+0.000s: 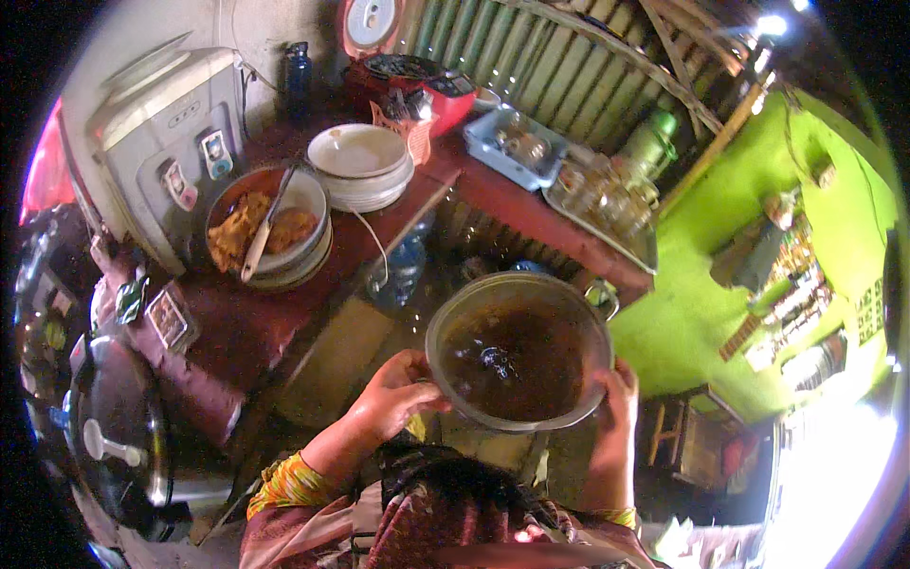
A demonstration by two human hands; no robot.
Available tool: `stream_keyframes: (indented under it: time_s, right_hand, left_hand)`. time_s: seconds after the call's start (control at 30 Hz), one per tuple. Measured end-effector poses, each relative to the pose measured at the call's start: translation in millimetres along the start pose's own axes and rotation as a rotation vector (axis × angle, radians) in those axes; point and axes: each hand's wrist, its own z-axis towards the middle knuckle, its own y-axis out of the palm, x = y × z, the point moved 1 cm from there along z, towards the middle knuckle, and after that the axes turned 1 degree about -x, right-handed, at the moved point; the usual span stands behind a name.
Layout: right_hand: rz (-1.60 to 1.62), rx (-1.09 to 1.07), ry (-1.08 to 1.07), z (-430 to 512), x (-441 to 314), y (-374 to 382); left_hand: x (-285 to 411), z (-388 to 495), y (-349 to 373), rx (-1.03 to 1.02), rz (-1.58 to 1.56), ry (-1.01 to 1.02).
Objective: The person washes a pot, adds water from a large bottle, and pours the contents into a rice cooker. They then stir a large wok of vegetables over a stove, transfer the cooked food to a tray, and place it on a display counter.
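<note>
Held in front of my body is a round metal basin (526,355) with dark brown liquid in it and bright glints on the liquid's surface. My left hand (405,391) grips the rim at the lower left, thumb toward the top edge. On the opposite side my right hand (618,395) clasps the wall and rim; most of its fingers are hidden behind the basin. The basin hangs over the gap beside the counter, apart from the counter's edge.
A dark red counter (234,306) bends around the far side. It carries a bowl of orange-brown food (245,224) with a spatula, stacked plates (362,156), a red rice cooker (455,107), a blue basket (515,153), a tray of glasses (604,199) and a water dispenser (170,142). A dark lidded pot (117,427) is at left.
</note>
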Motion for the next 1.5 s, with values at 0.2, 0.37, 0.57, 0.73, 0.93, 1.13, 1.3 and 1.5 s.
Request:
stream_keyframes:
  time_s: [0.2, 0.37, 0.57, 0.73, 0.93, 1.13, 1.3, 1.5]
  right_hand:
    - [0.332, -0.238, -0.213, 175, -82, 70]
    - [0.344, -0.323, -0.328, 327, -171, 132]
    - [0.214, -0.296, -0.445, 486, -271, 222]
    - [0.135, -0.485, -0.550, 575, -338, 320]
    - [-0.026, -0.549, -0.554, 656, -385, 428]
    - [-0.111, -0.596, -0.611, 704, -401, 504]
    - [-0.389, -0.598, -0.732, 726, -404, 545]
    - [-0.411, -0.617, -0.876, 736, -400, 557]
  left_hand:
    - [91, 117, 0, -0.104, -0.240, 0.254]
    - [162, 228, 15, -0.101, -0.468, 0.613]
    - [235, 370, -4, -0.032, -0.418, 0.846]
    - [290, 464, -36, 0.323, -0.002, 1.030]
    - [353, 533, -80, 0.510, 0.506, 1.009]
    - [399, 535, -119, 0.515, 0.257, 0.654]
    - [427, 531, -129, 0.476, 0.502, 0.561]
    - [446, 557, -131, 0.288, 0.935, 0.440]
